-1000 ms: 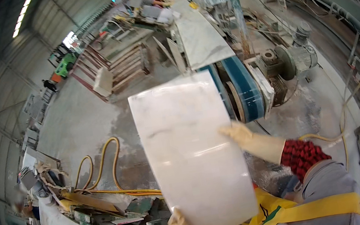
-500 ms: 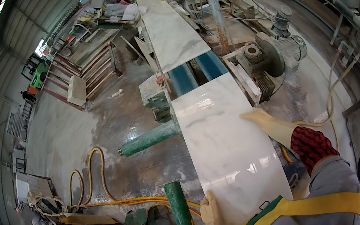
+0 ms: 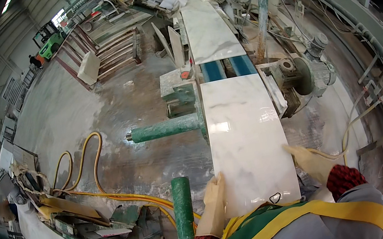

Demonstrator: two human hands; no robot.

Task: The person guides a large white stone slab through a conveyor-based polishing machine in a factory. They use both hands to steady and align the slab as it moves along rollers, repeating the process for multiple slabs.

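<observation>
supporting the polished, white, grey-veined rectangular stone slab point(image 3: 248, 145) evenly along both long edges is advisable; uneven support could chip a corner or flex the thin sheet. align its far edge square with the pair of flat blue conveyor belts point(image 3: 214, 71), and leave a gap to the second white, grey-veined stone slab point(image 3: 209, 26) lying farther along them. the nearer slab lies in front of the torso, its far end at the exposed belts and its near end against the yellow-and-green apron point(image 3: 287, 217). the left hand point(image 3: 213, 203), in a cream glove, touches the left edge with fingers together; the right hand point(image 3: 308, 161), gloved alike, has its fingertips at the right edge, slightly farther forward. whether either hand is clamped around the slab cannot be told, as the underside is hidden.
</observation>
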